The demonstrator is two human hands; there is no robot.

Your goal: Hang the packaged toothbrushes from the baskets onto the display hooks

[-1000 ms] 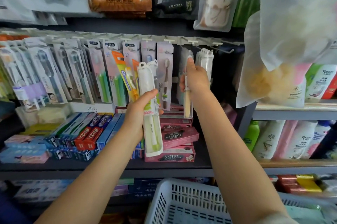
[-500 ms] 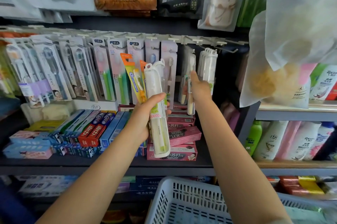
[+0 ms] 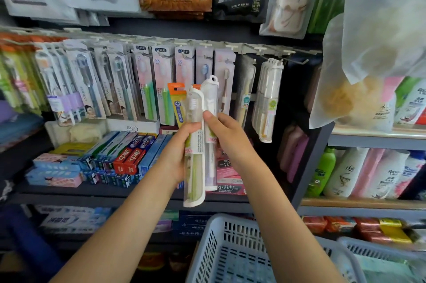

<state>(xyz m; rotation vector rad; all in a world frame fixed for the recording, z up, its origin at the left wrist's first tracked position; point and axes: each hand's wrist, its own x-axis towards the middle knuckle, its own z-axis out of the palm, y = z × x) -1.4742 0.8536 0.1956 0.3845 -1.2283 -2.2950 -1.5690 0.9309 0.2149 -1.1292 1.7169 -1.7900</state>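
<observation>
Holding two clear toothbrush cases upright before the shelf, we grip the green case (image 3: 194, 163) in our left hand (image 3: 178, 156), fingers curled round its middle. Our right hand (image 3: 227, 137) pinches the white case (image 3: 211, 121) just beside it, thumb on the front; the two cases touch. Both sit in front of the carded toothbrushes (image 3: 161, 82) hanging on the hooks (image 3: 297, 61). More clear cases (image 3: 267, 100) hang to the right. A white basket (image 3: 230, 252) stands below our arms, with a second basket (image 3: 368, 250) at its right.
</observation>
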